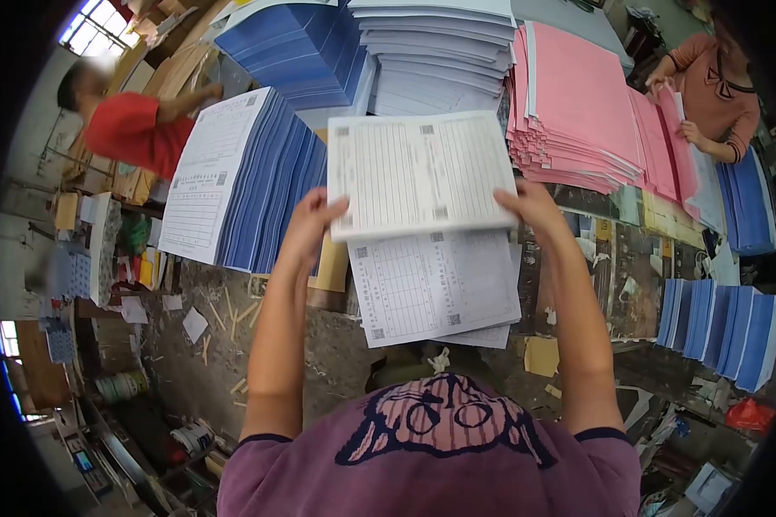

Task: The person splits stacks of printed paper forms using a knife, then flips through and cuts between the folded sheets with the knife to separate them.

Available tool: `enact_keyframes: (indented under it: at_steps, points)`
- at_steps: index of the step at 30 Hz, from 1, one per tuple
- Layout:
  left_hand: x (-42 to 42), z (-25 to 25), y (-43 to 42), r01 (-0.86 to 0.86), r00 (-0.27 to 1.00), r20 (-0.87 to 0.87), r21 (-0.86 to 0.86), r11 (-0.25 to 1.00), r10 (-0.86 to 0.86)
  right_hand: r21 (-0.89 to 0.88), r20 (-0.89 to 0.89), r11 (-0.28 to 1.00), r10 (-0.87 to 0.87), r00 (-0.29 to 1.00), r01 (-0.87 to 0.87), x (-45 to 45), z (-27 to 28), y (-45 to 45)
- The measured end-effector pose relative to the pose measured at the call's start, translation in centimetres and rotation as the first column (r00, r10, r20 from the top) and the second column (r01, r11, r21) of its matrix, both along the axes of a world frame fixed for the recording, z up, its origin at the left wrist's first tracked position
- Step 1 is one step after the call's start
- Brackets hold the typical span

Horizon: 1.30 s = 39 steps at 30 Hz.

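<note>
A stack of white printed sheets is held up in front of me, its edges slightly blurred. My left hand grips its left edge, thumb on top, and my right hand grips the right edge the same way. The fingers beneath are partly hidden. Under and nearer to me lie more printed sheets, fanned at slightly different angles. A tall stack of blue-edged forms stands to the left of my left hand. Pink paper stacks lie beyond my right hand.
Behind are a blue stack and a white paper pile. Blue bundles sit at right. A person in red is at left; another person handles pink sheets at right. Scraps litter the floor.
</note>
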<state>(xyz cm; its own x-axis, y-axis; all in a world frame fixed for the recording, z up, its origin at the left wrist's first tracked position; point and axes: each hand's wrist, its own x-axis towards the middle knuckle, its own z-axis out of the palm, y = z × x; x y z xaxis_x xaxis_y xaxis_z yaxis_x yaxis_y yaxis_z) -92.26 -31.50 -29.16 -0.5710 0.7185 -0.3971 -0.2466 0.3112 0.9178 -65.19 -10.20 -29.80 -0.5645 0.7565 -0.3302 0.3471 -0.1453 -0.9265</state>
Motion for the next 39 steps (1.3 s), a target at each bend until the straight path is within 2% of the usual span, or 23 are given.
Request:
enact_keyframes:
  at_steps: [1,3,4,7,9,11,13,14,15,16,19,22,27,32,36,37,39]
  points:
    - [1.5,0.8,-2.1,0.028,0.999,-0.033,-0.029,0.999,-0.029,0.024,0.031,0.999,0.041,0.999,-0.041,1.9,1.0,-1.9]
    - [5.2,1.8,-5.9,0.008,1.000,0.025,-0.025,1.000,-0.007,0.092,0.128,0.986,0.126,0.984,-0.138,5.4,1.5,-4.9]
    - [5.9,0.3,-7.9,0.057,0.996,0.067,-0.040,0.998,-0.054,0.066,0.207,0.971,0.212,0.955,-0.230,6.8,1.7,-6.1]
    - [8.2,-3.5,-10.8,0.064,0.994,0.094,-0.074,0.995,-0.057,0.076,0.325,0.957,0.242,0.914,-0.280,10.0,-4.1,-7.9]
    - [8.6,-5.1,-11.3,0.111,0.990,-0.063,-0.184,0.977,-0.125,0.087,0.373,0.945,0.263,0.889,-0.316,10.1,-3.8,-7.5]
    - [8.8,-5.7,-11.6,0.138,0.956,-0.209,-0.298,0.944,-0.205,0.185,0.541,0.902,0.238,0.807,-0.390,9.5,-2.2,-5.0]
    - [7.6,-4.4,-10.4,0.003,0.938,-0.339,-0.218,0.976,-0.078,0.384,0.449,0.899,0.019,0.893,-0.212,8.0,-4.6,-0.1]
    - [6.7,-4.1,-9.3,0.000,0.937,-0.340,-0.217,0.976,-0.076,0.352,0.354,0.932,-0.045,0.934,-0.089,6.5,-7.1,2.3]
    - [5.5,-3.9,-8.2,-0.048,0.947,-0.320,-0.101,0.994,0.014,0.312,0.253,0.949,-0.118,0.960,0.034,5.0,-9.6,4.6]
    - [4.6,-3.4,-7.4,-0.100,0.952,-0.290,0.015,0.995,0.100,0.244,0.223,0.964,-0.158,0.962,0.102,3.3,-11.0,6.2]
    - [3.2,-1.8,-5.2,-0.112,0.919,-0.379,0.022,0.993,0.112,0.037,0.327,0.997,-0.072,0.942,0.064,-0.9,-12.4,6.7]
    - [2.9,-1.8,-4.3,-0.114,0.886,-0.450,0.020,0.993,0.111,-0.148,0.339,0.989,0.028,0.941,0.024,-2.8,-12.5,6.2]
    - [3.5,-4.1,-6.6,-0.152,0.918,-0.364,0.038,0.988,0.155,-0.330,0.189,0.943,0.024,0.982,0.041,-4.0,-10.7,5.6]
    - [5.1,-3.6,-10.2,-0.169,0.935,-0.309,0.038,0.985,0.173,-0.355,-0.041,0.933,-0.076,0.996,0.057,-4.9,-4.9,3.8]
    - [6.2,-1.7,-10.3,-0.326,0.937,-0.083,0.137,0.935,0.339,-0.300,-0.251,0.953,-0.126,0.960,0.046,-3.9,1.1,1.3]
    - [6.1,-1.1,-10.2,-0.327,0.937,-0.079,0.139,0.935,0.340,-0.283,-0.281,0.959,-0.116,0.953,0.033,-3.2,2.1,0.7]
    - [5.2,0.1,-9.5,-0.337,0.927,0.247,0.216,0.916,0.283,-0.235,-0.368,0.972,-0.085,0.926,-0.004,-1.6,4.4,-0.6]
